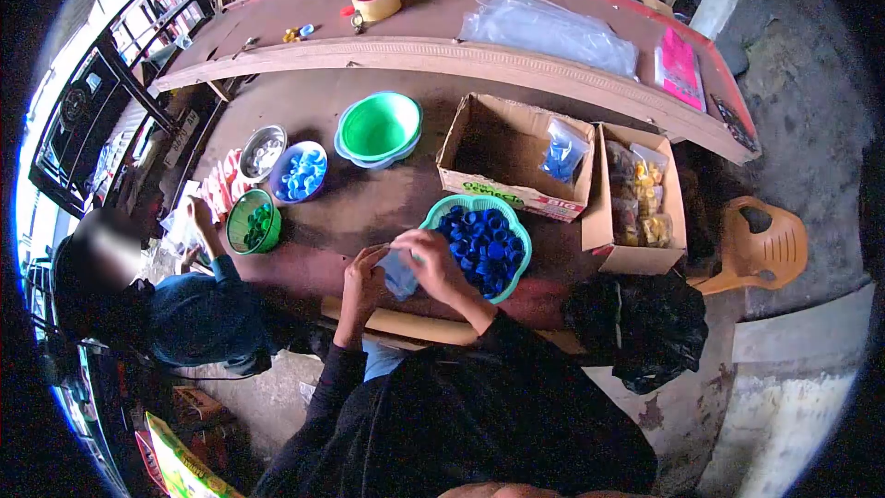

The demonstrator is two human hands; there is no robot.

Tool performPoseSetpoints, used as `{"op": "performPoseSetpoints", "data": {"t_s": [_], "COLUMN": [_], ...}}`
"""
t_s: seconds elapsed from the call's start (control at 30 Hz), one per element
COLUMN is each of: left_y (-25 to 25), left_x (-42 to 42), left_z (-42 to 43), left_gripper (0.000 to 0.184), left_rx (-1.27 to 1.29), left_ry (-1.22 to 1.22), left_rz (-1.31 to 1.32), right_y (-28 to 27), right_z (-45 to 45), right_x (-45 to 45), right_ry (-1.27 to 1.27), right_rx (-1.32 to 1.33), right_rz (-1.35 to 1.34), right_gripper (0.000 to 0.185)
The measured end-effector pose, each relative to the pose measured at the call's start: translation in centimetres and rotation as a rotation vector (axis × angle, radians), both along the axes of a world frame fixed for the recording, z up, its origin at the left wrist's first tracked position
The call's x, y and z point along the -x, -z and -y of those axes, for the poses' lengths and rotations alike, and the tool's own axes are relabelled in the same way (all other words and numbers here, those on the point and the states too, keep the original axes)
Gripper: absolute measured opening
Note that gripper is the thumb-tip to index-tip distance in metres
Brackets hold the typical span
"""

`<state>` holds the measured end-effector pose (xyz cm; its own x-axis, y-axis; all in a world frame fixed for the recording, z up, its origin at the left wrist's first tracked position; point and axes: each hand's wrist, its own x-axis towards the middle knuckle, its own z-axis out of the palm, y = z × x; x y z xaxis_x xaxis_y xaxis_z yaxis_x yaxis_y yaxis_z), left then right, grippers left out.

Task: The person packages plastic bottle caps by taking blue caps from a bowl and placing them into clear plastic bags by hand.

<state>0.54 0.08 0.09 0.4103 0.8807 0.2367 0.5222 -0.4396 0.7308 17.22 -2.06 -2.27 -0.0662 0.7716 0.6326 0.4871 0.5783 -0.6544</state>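
My left hand (362, 278) grips a small clear plastic bag (398, 277) by its side, over the table's near edge. Just above the bag's top my right hand (430, 261) is closed with its fingers curled down; what it pinches is hidden. To the right of the bag, a light green scalloped basket (430, 215) holds many dark blue plastic caps (481, 244). My right forearm passes close to the basket's near left side.
An open cardboard box (516, 186) holds a bag of blue pieces (562, 151). Beside it, another carton (636, 261) contains bagged yellow and brown pieces. Green bowls (380, 124) stand behind. A co-worker (198, 314) sits left near smaller bowls. A black plastic bag (659, 327) lies right.
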Motion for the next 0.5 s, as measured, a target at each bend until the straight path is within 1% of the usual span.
{"op": "performPoseSetpoints", "data": {"t_s": [0.07,0.13,0.2,0.27,0.33,0.4,0.43,0.47,0.5], "left_y": [-0.4,0.1,0.4,0.6,0.4,-0.1,-0.4,-0.6,-0.3], "left_x": [0.1,0.4,0.5,0.5,0.3,-0.1,-0.3,-0.4,-0.4], "left_z": [0.4,0.5,0.5,0.5,0.5,0.6,0.7,0.7,0.6], "left_gripper": [0.039,0.039,0.039,0.039,0.039,0.038,0.038,0.038,0.038], "left_rx": [0.032,0.039,0.038,0.029,0.019,0.011,0.012,0.012,0.012], "left_ry": [-0.011,-0.016,-0.017,0.016,0.005,-0.006,0.020,0.047,0.043], "left_rz": [0.061,0.076,0.095,0.054,0.026,0.002,0.035,0.069,0.070], "right_y": [2.4,6.3,11.5,13.4,14.4,14.6,14.3,14.1,13.9], "right_z": [-1.9,-4.0,-5.2,-5.3,-5.4,-5.5,-5.5,-5.3,-5.3], "right_x": [-1.7,-4.9,-7.7,-8.9,-9.5,-10.1,-10.2,-10.4,-10.5], "right_ry": [0.214,0.359,0.466,0.598,0.592,0.559,0.570,0.566,0.537], "right_rx": [-0.043,0.097,0.252,0.158,0.180,0.369,0.341,0.341,0.341], "right_rz": [-0.165,-0.004,0.202,0.411,0.442,0.472,0.393,0.397,0.330], "right_gripper": [0.020,0.018,0.019,0.018,0.018,0.015,0.009,0.009,0.009]}}
